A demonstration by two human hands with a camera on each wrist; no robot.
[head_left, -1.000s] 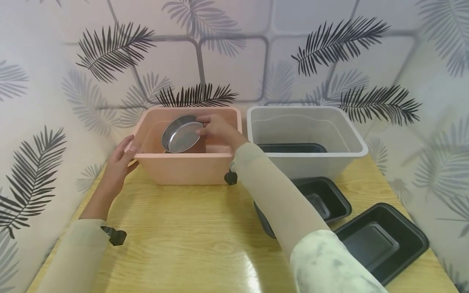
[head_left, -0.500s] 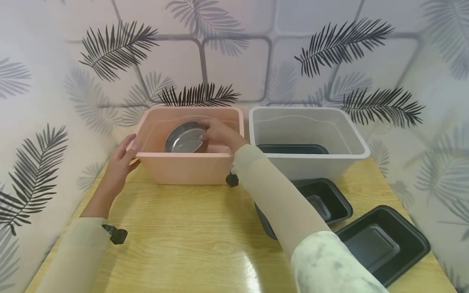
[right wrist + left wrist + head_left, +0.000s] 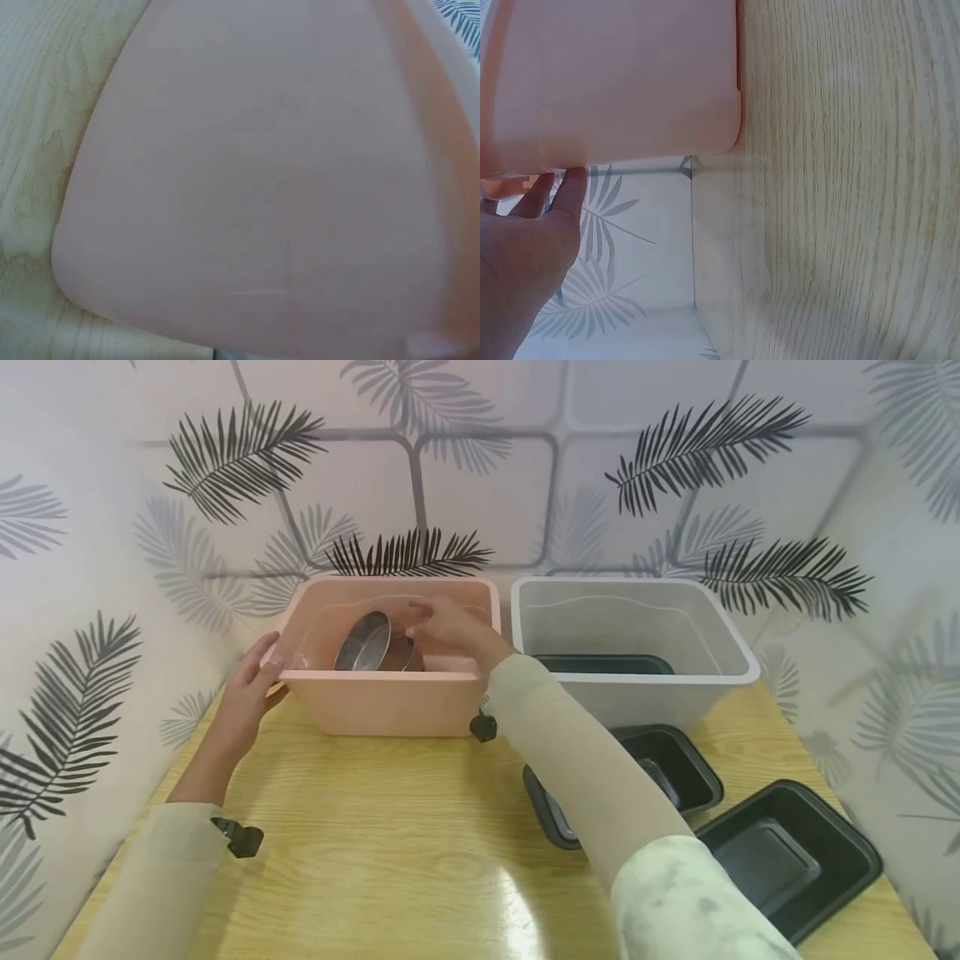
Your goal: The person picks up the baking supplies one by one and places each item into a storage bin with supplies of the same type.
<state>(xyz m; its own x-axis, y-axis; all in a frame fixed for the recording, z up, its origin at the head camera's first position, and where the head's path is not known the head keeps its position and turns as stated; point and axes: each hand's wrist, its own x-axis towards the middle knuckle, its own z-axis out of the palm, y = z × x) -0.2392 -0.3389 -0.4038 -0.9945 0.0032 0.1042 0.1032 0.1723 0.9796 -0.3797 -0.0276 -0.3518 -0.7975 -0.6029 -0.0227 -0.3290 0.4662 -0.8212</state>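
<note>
A pink plastic bin stands on the table at centre left in the head view. My left hand grips its left rim, and in the left wrist view those fingers touch the bin wall. Inside, a shiny round metal pan stands tilted. A second round metal pan sits to its right, partly behind it. My right hand is over the bin's right half, fingers apart and holding nothing, just right of the pans. The right wrist view shows only the bin's outer wall, not the hand.
Right of the pink bin stands a white bin with a dark pan inside. Dark rectangular baking pans, one at the front right, lie on the wooden table, partly under my right arm. A patterned wall is close behind.
The right hand has lowered the round metal pan into the pink bin and let go of it. The pan now tilts to the left, showing the second pan. My left hand stays on the rim.
</note>
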